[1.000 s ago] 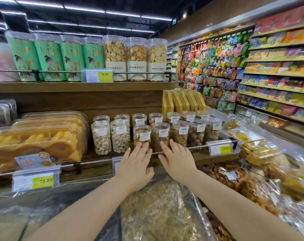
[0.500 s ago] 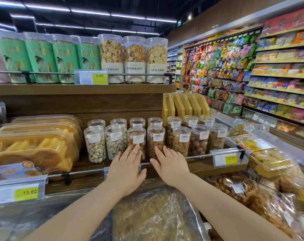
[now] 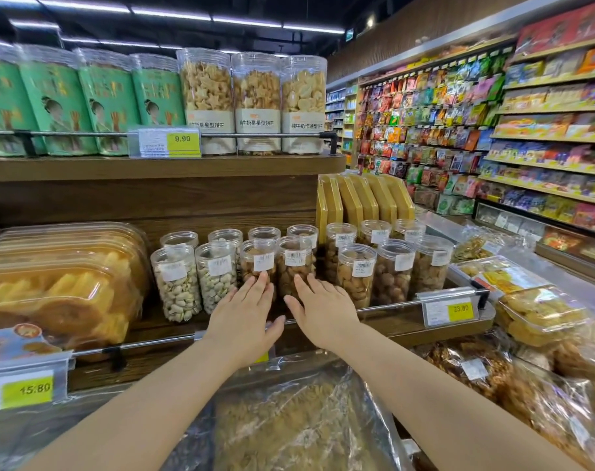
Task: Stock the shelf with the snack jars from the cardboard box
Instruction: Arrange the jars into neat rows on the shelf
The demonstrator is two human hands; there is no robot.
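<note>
Nearest the camera, crinkled clear plastic bags of brown snacks (image 3: 289, 423) are lying beneath two bare forearms. Just beyond, the left hand (image 3: 245, 321) and the right hand (image 3: 323, 311) are reaching over a thin metal rail (image 3: 146, 342) at the front of the wooden middle shelf (image 3: 394, 329). Both hands are released, fingers straight, grasping nothing. The left fingertips (image 3: 263, 278) are touching the front of a small clear plastic snack jar of brown pieces (image 3: 259, 258), and the right fingertips (image 3: 301, 282) are touching the matching jar beside it (image 3: 296, 256). These two are standing upright in the front row, between pale pistachio-filled jars (image 3: 177, 287) on the left and more brown-filled jars (image 3: 355, 273) on the right, with a second row behind. Flat clear tubs of yellow slices (image 3: 61, 294) are sitting further left. Above, tall green canisters (image 3: 109, 103) and clear biscuit canisters (image 3: 257, 96) are lining the top shelf (image 3: 153, 168). Far right, a wall of coloured packets (image 3: 459, 130) is running down the aisle.
</note>
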